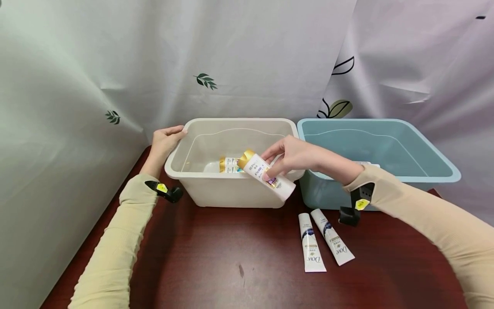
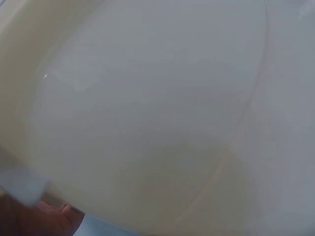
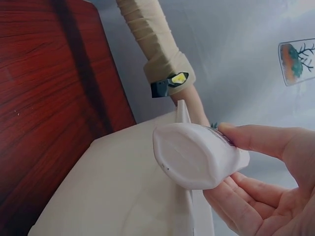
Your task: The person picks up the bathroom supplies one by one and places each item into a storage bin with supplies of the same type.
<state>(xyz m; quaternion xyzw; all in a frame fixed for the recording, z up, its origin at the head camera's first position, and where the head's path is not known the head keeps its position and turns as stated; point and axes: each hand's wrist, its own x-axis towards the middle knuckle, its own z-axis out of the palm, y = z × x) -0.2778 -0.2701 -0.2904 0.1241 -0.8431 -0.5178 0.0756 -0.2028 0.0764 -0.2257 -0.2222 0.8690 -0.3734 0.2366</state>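
My right hand point(image 1: 291, 156) pinches a white shampoo bottle point(image 1: 266, 174) with a gold cap between thumb and fingers. The bottle tilts over the front rim of the off-white plastic bin point(image 1: 231, 189), cap toward the upper left. Up close in the right wrist view, the bottle's oval base point(image 3: 184, 155) faces the camera. At the bin's left rim, my left hand point(image 1: 164, 143) grips the edge near the back corner. Inside this bin lie white bottles point(image 1: 232, 165) with gold caps, partly hidden by the front wall. The left wrist view shows mostly the bin's pale wall point(image 2: 157, 98).
Right beside the off-white bin stands a blue bin point(image 1: 420, 179), with a white item point(image 1: 368, 163) partly visible inside. Two white Dove tubes point(image 1: 311, 244) lie on the dark red wooden table point(image 1: 216, 257) in front. A patterned pale curtain point(image 1: 251, 56) hangs behind.
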